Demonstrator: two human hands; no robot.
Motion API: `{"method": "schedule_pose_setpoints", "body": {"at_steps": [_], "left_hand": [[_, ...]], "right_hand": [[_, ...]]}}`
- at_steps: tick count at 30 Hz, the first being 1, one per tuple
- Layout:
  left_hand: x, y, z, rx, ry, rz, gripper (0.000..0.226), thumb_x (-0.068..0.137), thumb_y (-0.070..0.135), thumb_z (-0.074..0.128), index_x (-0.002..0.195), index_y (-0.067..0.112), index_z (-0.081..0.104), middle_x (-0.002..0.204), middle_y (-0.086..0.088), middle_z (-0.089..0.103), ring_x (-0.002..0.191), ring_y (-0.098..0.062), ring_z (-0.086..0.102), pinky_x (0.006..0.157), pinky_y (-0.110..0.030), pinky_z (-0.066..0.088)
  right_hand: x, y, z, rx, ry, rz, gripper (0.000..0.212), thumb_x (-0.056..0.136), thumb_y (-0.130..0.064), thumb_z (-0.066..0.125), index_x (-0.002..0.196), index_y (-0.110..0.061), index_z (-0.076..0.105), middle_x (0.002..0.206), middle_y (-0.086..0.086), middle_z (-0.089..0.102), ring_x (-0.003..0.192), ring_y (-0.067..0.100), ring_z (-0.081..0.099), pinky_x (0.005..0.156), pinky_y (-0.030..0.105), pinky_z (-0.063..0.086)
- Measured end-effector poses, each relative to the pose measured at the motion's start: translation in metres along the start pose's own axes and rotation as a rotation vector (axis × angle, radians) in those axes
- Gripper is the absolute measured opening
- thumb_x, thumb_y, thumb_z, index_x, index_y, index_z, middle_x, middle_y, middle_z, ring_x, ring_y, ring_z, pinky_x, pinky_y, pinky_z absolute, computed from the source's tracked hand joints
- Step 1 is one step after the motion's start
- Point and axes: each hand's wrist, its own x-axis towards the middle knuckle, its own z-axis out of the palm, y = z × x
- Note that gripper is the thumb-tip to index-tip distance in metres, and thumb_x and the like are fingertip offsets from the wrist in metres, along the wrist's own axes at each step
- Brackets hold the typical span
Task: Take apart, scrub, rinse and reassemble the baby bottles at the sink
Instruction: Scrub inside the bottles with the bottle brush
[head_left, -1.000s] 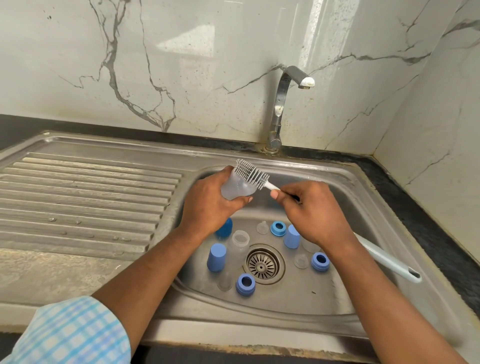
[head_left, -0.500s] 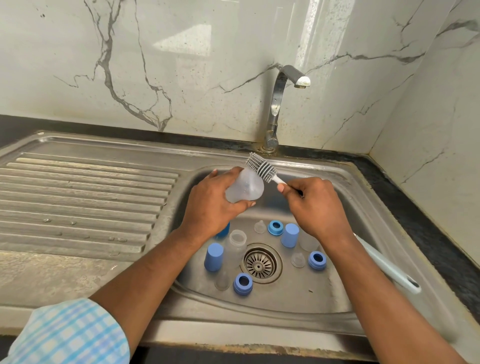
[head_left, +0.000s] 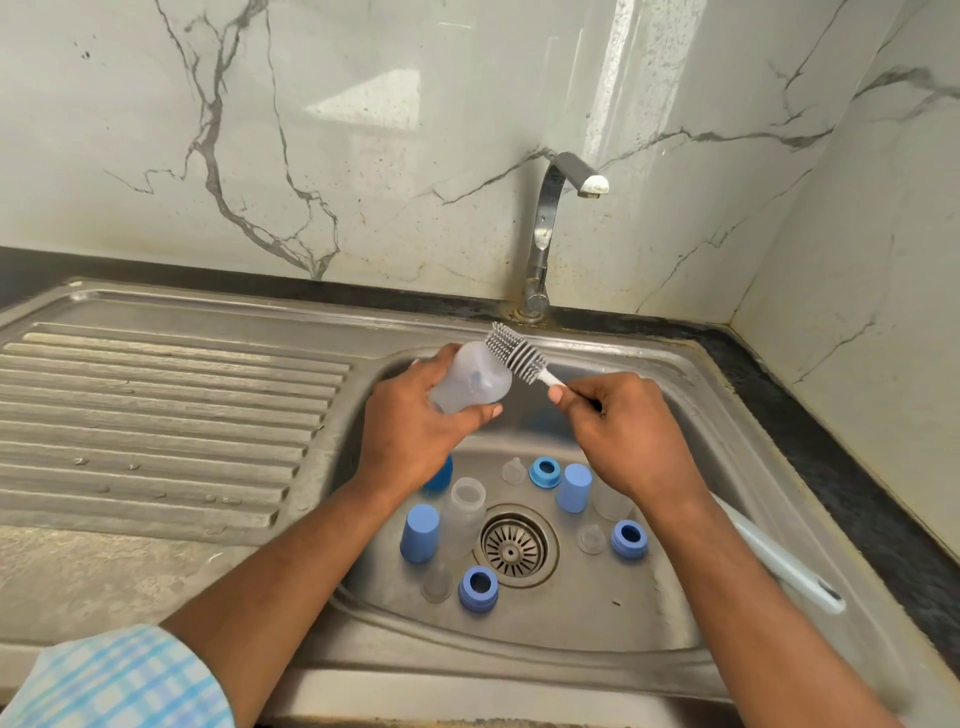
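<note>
Nearest me, blue caps (head_left: 420, 532), collars (head_left: 478, 588) and clear teats (head_left: 591, 539) are lying around the drain (head_left: 513, 545). Above the basin my left hand (head_left: 415, 431) is gripping the translucent bottle (head_left: 470, 382) round its middle. At three o'clock of it, my right hand (head_left: 628, 441) is clamping the bottle brush (head_left: 514, 356). I'm judging the bottle light, stiff and probably slippery. Its mouth is staying hidden.

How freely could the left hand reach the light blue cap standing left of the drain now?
Probably not yet: the left hand grips a bottle, so its fingers are busy. The light blue cap itself stands uncovered, with nothing on top.
</note>
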Motion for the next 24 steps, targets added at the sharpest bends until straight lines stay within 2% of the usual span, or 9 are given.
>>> {"method": "schedule_pose_setpoints", "body": {"at_steps": [3,7,8,10,12,14,19,21,24], "left_hand": [[0.001,0.0,-0.003,0.044,0.011,0.027,0.067,0.066,0.041,0.088,0.127,0.03,0.065,0.103,0.01,0.071,0.093,-0.009,0.064,0.08,-0.018,0.051],[0.002,-0.003,-0.006,0.144,0.007,0.088,0.074,0.064,0.038,0.091,0.131,0.024,0.064,0.121,-0.001,0.071,0.119,-0.03,0.061,0.099,-0.041,0.051],[0.002,-0.003,-0.006,0.139,0.004,0.093,0.074,0.064,0.038,0.091,0.132,0.025,0.063,0.121,0.0,0.071,0.119,-0.028,0.061,0.099,-0.038,0.051],[0.005,-0.003,-0.007,0.114,0.02,0.064,0.069,0.066,0.043,0.089,0.129,0.03,0.064,0.108,0.005,0.073,0.097,-0.015,0.067,0.084,-0.025,0.053],[0.009,-0.006,-0.01,0.058,0.04,-0.003,0.063,0.067,0.047,0.086,0.126,0.033,0.066,0.096,0.011,0.074,0.079,-0.012,0.067,0.071,-0.026,0.055],[0.011,-0.009,-0.012,0.01,0.048,-0.045,0.061,0.068,0.047,0.086,0.124,0.033,0.066,0.094,0.011,0.074,0.078,-0.012,0.068,0.071,-0.032,0.057],[0.003,-0.005,-0.001,-0.053,-0.017,-0.028,0.066,0.064,0.06,0.08,0.123,0.035,0.066,0.099,0.011,0.073,0.087,-0.009,0.068,0.076,-0.032,0.057],[0.004,-0.005,0.001,-0.106,-0.022,-0.041,0.065,0.065,0.057,0.082,0.123,0.034,0.066,0.101,0.011,0.074,0.091,-0.012,0.069,0.08,-0.037,0.058],[0.007,-0.004,-0.003,-0.163,0.05,-0.097,0.05,0.07,0.041,0.085,0.117,0.031,0.07,0.096,0.014,0.075,0.089,-0.006,0.071,0.075,-0.028,0.058]], "right_hand": [[-0.001,-0.003,0.001,0.024,0.005,0.009,0.035,0.098,-0.039,0.057,0.072,-0.017,0.067,0.04,-0.006,0.039,0.038,0.011,0.033,0.045,0.027,0.028],[-0.001,-0.001,0.002,-0.038,0.026,0.014,0.037,0.098,-0.041,0.055,0.073,-0.016,0.065,0.045,-0.004,0.043,0.039,0.011,0.037,0.046,0.026,0.028],[-0.001,-0.001,0.001,-0.048,0.032,0.006,0.038,0.098,-0.042,0.055,0.072,-0.015,0.064,0.046,-0.004,0.044,0.039,0.012,0.036,0.046,0.026,0.028],[-0.002,-0.002,0.0,-0.035,0.018,-0.032,0.038,0.098,-0.041,0.055,0.071,-0.016,0.064,0.046,-0.003,0.044,0.041,0.012,0.036,0.046,0.027,0.028],[-0.004,-0.007,0.002,-0.03,-0.041,-0.084,0.036,0.098,-0.04,0.056,0.067,-0.022,0.061,0.048,-0.003,0.045,0.044,0.013,0.037,0.048,0.028,0.03],[-0.006,-0.011,0.005,-0.031,-0.065,-0.109,0.037,0.098,-0.039,0.057,0.065,-0.024,0.058,0.048,-0.003,0.044,0.044,0.013,0.037,0.048,0.028,0.029],[-0.002,-0.004,0.002,-0.062,0.029,-0.022,0.034,0.099,-0.041,0.055,0.078,-0.017,0.069,0.047,-0.004,0.046,0.041,0.012,0.039,0.046,0.027,0.03],[-0.002,-0.004,-0.001,-0.029,0.04,-0.031,0.034,0.098,-0.04,0.056,0.078,-0.015,0.069,0.047,-0.004,0.045,0.041,0.011,0.038,0.046,0.027,0.031],[-0.006,-0.01,0.0,0.022,-0.022,-0.104,0.034,0.097,-0.039,0.058,0.077,-0.014,0.069,0.048,-0.002,0.044,0.045,0.014,0.035,0.048,0.031,0.032]]}}
